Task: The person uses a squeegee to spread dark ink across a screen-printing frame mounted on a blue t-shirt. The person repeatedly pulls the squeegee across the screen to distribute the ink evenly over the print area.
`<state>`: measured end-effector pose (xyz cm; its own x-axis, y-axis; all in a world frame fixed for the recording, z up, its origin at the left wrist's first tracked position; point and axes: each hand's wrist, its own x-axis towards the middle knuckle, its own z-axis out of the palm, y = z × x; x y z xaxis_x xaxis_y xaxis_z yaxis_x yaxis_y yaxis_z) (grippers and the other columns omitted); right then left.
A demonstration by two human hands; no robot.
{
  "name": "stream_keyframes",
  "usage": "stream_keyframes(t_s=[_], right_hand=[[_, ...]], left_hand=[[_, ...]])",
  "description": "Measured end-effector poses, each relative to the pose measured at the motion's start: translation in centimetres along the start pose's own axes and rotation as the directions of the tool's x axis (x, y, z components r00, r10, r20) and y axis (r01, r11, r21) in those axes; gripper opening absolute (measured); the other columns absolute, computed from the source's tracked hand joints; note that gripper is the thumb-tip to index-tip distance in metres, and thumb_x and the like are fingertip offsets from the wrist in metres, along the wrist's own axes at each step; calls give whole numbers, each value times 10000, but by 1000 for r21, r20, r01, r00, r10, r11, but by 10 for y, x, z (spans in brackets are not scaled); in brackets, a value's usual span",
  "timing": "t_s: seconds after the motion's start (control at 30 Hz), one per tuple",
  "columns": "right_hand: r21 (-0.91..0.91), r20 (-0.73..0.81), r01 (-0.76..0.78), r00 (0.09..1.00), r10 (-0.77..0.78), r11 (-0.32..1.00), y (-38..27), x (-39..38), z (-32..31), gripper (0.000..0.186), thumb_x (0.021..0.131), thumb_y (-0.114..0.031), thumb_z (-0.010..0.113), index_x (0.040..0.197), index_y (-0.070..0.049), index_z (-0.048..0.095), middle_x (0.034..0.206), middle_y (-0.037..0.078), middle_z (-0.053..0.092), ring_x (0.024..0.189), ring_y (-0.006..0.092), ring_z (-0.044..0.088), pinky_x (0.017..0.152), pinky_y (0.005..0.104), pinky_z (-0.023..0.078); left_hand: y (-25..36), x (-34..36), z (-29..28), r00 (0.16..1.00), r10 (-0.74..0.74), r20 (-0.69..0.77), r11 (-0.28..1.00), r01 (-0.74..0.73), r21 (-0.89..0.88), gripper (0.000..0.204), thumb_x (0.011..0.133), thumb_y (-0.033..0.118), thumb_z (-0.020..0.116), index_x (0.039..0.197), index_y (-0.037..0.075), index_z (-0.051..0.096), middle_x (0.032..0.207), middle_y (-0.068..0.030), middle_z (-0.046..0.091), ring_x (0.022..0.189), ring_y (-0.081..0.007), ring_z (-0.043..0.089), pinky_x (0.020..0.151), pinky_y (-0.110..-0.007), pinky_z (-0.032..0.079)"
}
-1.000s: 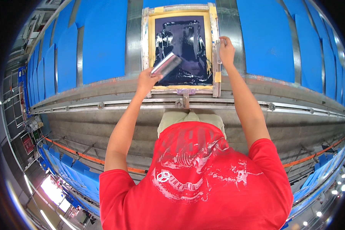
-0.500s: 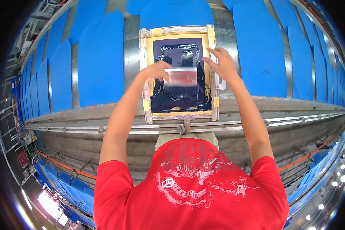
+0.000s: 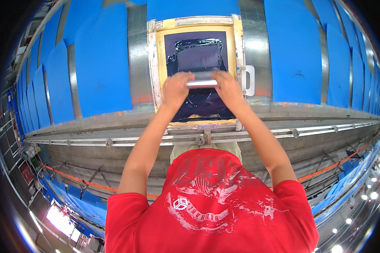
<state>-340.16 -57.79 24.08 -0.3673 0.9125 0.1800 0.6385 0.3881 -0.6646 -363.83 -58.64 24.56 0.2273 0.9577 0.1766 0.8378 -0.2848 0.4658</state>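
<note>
A squeegee (image 3: 202, 83) with a pale handle bar lies across the middle of a screen printing frame (image 3: 237, 50). My left hand (image 3: 178, 86) is closed on its left end, and my right hand (image 3: 228, 85) grips the right end. Dark, glossy ink (image 3: 198, 98) covers the mesh on the near side of the squeegee. Beyond it, a smoother rectangle (image 3: 198, 58) has a wet ink ridge around its top and sides. The frame's inner border is yellow. The squeegee's blade edge is blurred.
Blue fabric pieces (image 3: 99, 63) lie in rows on metal boards to the left, with more blue pieces (image 3: 293, 55) to the right. A metal handle (image 3: 249, 80) sticks out at the frame's right side. A metal rail (image 3: 257, 135) runs along the near table edge.
My right hand has come from the frame's right side onto the squeegee, so both hands now hold it. The ink inside the ridged rectangle has become smoother.
</note>
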Motion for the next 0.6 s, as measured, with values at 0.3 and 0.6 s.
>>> stream_keyframes(t_s=[0.3,0.6], right_hand=[[31,24,-9,1000,9,999,-8,9,-15,392,799,16,682,1186,-40,661,1192,177,664,1179,362,611,1018,443,505],[6,-41,-40,998,40,999,33,95,-11,295,803,-16,686,1097,-20,700,1098,189,704,1039,378,666,933,449,541]], left_hand=[[1,11,-27,999,49,3,996,-48,-72,361,776,2,694,1107,137,746,1222,-60,728,1146,-261,680,953,-392,543],[-29,93,-10,996,-87,-24,996,86,-20,314,774,100,774,1085,140,768,1041,-92,758,965,-309,719,844,-394,571]])
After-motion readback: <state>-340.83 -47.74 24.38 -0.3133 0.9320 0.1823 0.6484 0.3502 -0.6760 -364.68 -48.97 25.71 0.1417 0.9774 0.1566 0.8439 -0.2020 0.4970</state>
